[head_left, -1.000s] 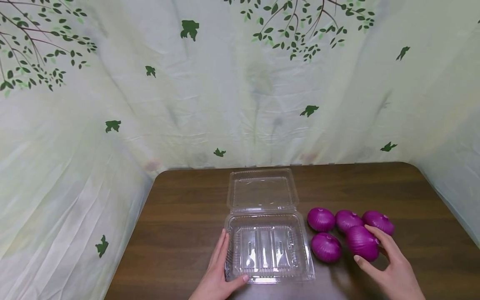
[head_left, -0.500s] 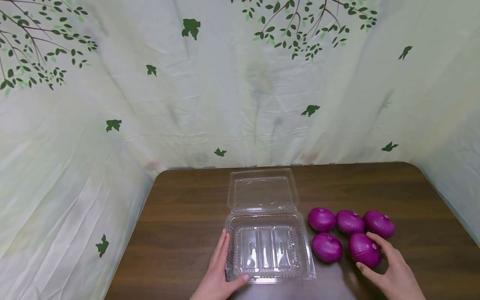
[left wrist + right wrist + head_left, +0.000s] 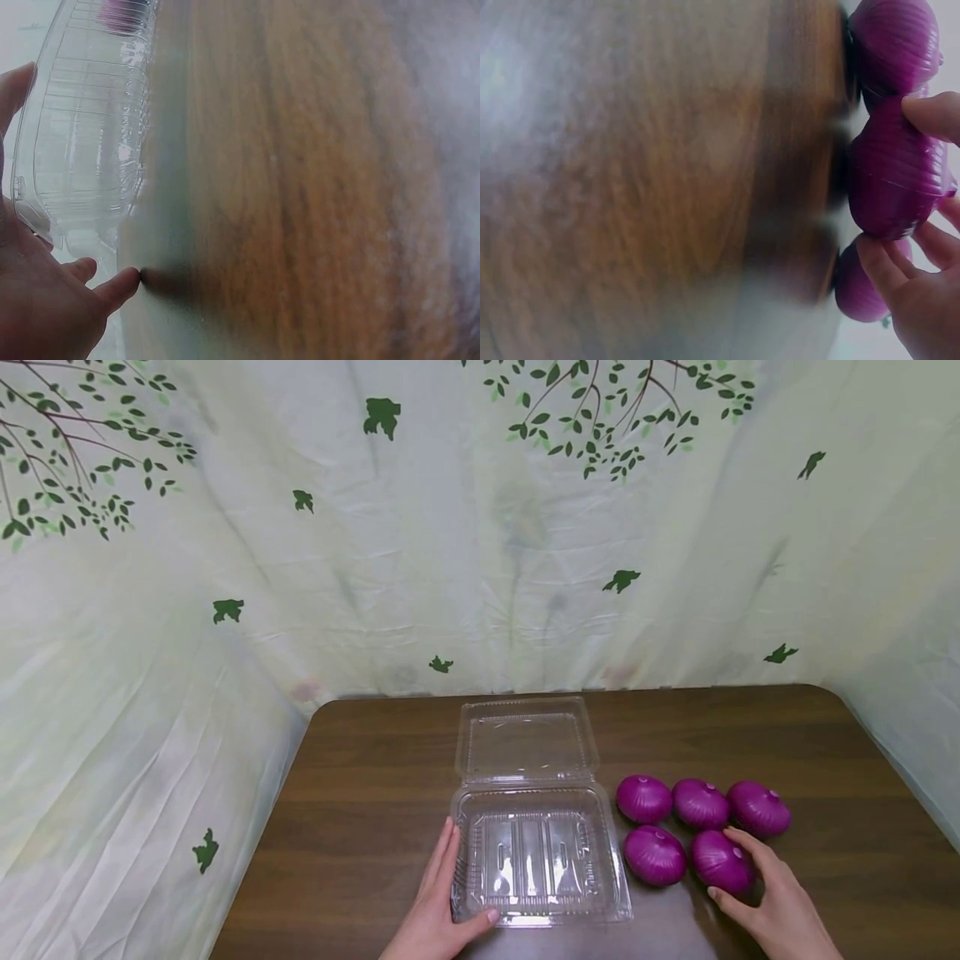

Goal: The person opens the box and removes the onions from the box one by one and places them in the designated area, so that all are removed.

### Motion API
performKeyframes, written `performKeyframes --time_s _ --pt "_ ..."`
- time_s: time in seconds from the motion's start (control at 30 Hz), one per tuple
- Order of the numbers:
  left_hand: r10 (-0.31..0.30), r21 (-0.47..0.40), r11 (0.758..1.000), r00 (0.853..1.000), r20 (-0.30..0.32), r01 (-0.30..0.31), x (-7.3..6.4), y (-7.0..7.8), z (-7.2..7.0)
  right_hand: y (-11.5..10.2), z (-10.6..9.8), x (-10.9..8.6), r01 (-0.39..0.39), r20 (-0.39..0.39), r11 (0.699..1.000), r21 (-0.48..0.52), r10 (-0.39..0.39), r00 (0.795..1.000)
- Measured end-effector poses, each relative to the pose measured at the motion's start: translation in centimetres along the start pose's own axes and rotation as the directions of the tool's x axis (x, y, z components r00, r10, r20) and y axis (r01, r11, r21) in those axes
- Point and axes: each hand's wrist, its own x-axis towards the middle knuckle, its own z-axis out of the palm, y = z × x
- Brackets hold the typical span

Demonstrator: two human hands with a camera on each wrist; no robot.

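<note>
In the head view, a clear plastic clamshell container (image 3: 540, 910) lies with its lid (image 3: 525, 743) folded back behind it. My left hand (image 3: 438, 902) rests at its front left corner, straight fingers along the left side and thumb on the front rim. My right hand (image 3: 780, 893) holds a purple onion (image 3: 718, 860) between thumb and fingers, at the front of a group of onions. The right wrist view shows the thumb on one side of this onion (image 3: 892, 172) and fingertips on the other. Just left of it sits another purple onion (image 3: 655, 856).
Behind these two stands a row of three more onions: a left one (image 3: 643, 799), a middle one (image 3: 701, 803) and a right one (image 3: 759, 808). A brown wooden table (image 3: 360, 827) bears everything. A pale leaf-patterned curtain (image 3: 525, 552) hangs along its back and sides.
The onion in my right hand has come lower and nearer the front, then shifted slightly left toward its neighbour. My left hand and the container have stayed put.
</note>
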Motion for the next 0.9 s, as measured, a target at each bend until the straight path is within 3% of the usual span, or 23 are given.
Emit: performKeyframes --time_s 0.57,0.73,0.9 --pt "0.004 -0.011 1.0 1.0 0.0 -0.004 -0.1 0.1 -0.1 0.0 0.3 -0.3 -0.103 0.075 0.994 0.03 0.1 0.992" --pt "0.034 -0.025 0.999 0.999 -0.018 -0.035 -0.2 -0.1 -0.1 -0.8 0.2 -0.3 -0.028 -0.025 0.998 0.058 0.029 0.999" --pt "0.068 -0.027 0.997 0.994 -0.088 -0.071 -0.1 0.3 -0.6 -2.7 -0.3 0.0 0.092 -0.137 0.995 0.043 -0.086 0.987"
